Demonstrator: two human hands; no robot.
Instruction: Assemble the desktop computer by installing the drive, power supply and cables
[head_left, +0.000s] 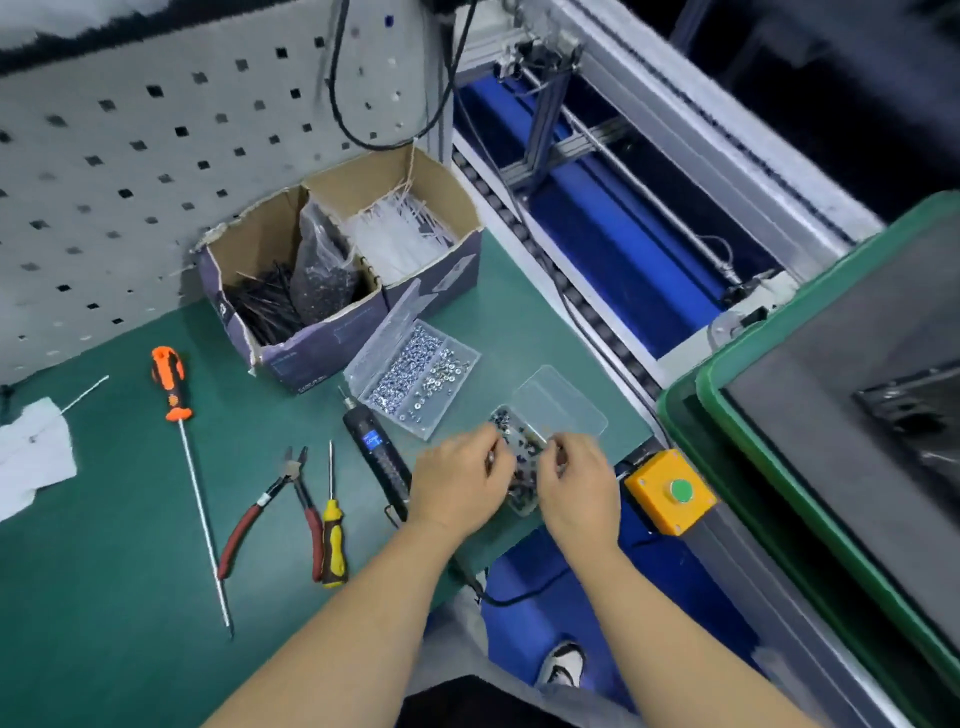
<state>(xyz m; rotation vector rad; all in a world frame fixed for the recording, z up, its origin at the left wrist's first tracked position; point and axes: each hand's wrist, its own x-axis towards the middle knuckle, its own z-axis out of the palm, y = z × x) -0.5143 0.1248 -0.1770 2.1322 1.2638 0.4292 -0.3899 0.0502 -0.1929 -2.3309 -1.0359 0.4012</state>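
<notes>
Your green work mat (130, 597) ends just right of your hands, where the roller conveyor (519, 223) runs past, and a green tray (691, 415) carrying the computer case (857, 395) sits at the right. Both of your hands are over a small clear screw box (519, 441) with dark screws, lid open, at the mat's near-right edge. Your left hand (460, 480) has its fingers curled at the box's left side; your right hand (576, 475) curls at its right side. What either pinches I cannot tell. The electric screwdriver (376, 454) lies just beside your left wrist, the larger screw organizer (421, 374) just beyond. Open mat lies left, past the pliers (275, 506) and yellow screwdriver (332, 530).
</notes>
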